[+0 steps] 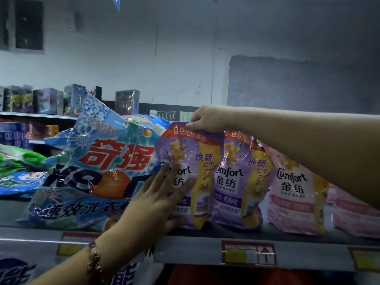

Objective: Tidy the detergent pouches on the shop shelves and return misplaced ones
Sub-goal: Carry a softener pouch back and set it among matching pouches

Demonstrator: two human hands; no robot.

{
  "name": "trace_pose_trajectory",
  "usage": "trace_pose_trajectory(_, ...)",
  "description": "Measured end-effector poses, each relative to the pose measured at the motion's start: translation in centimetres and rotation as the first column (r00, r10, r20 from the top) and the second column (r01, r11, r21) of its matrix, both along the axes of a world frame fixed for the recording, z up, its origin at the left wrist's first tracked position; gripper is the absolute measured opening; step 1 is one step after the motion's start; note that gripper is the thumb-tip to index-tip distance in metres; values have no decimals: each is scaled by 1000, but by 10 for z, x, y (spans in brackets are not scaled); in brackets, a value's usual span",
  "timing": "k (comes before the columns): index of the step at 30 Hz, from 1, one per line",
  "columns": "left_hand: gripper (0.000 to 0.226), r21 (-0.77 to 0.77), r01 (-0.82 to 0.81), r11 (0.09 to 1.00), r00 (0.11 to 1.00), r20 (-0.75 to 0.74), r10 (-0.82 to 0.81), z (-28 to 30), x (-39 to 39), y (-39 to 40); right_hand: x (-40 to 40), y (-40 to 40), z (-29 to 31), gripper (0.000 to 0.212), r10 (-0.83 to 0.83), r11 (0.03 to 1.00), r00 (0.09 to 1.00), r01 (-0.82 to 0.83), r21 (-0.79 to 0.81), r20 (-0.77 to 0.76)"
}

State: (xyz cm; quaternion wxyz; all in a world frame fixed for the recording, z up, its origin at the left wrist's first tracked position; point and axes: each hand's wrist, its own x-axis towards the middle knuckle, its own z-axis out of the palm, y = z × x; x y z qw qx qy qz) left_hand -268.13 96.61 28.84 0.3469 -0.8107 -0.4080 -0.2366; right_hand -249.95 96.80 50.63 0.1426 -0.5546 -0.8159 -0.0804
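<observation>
Purple-and-yellow Comfort softener pouch (pixel 191 173), printed with a teddy bear and a red price band, is stood upright on the shelf (pixel 195 246) beside the blue detergent bag (pixel 98 171). Its top edge is pinched by the right hand (pixel 207 119); its front is pressed by the flat, spread left hand (pixel 156 200).

The big blue bag (pixel 96 171) read "奇强". Two purple pouches (pixel 191 173) carried "Comfort 金纺" and "9.9元". The pink pouch (pixel 296 194) also read "Comfort 金纺".

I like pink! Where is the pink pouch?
The pink pouch stands on the shelf, right of centre, just right of two purple pouches, under the right forearm.
</observation>
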Motion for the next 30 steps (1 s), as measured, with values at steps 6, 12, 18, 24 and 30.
trace_pose_trajectory(6, 83, 13, 0, 1000, 997, 72, -1, 5, 14, -6, 24, -17, 6, 49, -51, 996, 998, 49, -70, -30)
trace_pose_trajectory(12, 85, 64, 107, 992, 994, -2, -107, 21, 46, 3, 70, -13, -2, 53, -313, 945, 935, 324, -48, 166)
trace_pose_trajectory(18, 91, 29, 87, 996, 995, 54, -88, 22, 51, 27, 90, -11, -18, 21, -303, 951, 952, 301, 70, 27)
trace_pose_trajectory(24, 94, 27, 95, 995, 991, 95, -97, 22, 49, 33, 96, -10, -17, 31, -275, 956, 961, 271, 117, 25)
trace_pose_trajectory(30, 91, 35, 121, 992, 988, 91, -124, 21, 49, 27, 99, 0, -21, 28, -238, 963, 971, 236, 128, 1)
